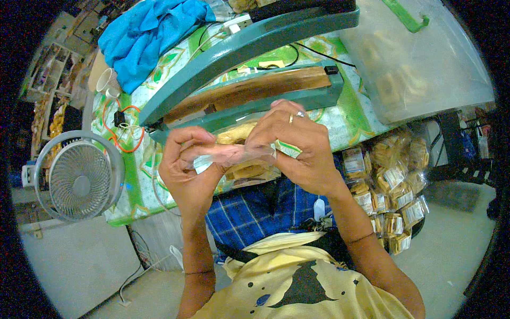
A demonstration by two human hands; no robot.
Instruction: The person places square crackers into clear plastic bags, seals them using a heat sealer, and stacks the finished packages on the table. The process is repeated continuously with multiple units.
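Observation:
My left hand (189,159) and my right hand (301,139) pinch the open-end edge of a clear plastic bag (257,153) between thumbs and fingers. Flat yellowish food pieces (237,133) show through the film; the fingers hide part of them. A pale patch, perhaps a label, is by my left thumb. Just beyond my hands lies the teal base (275,103) of a bar heat sealer, topped by a brown strip (263,92). The sealer's long teal arm (243,46) is raised above it. My right hand wears rings.
A grey fan (81,185) stands left, beside an orange cord (119,149). Blue cloth (147,40) and a white cup (107,81) are at the back left. A translucent tub (422,63) sits right on the patterned tablecloth (354,107). Filled, labelled packets (392,199) pile up below.

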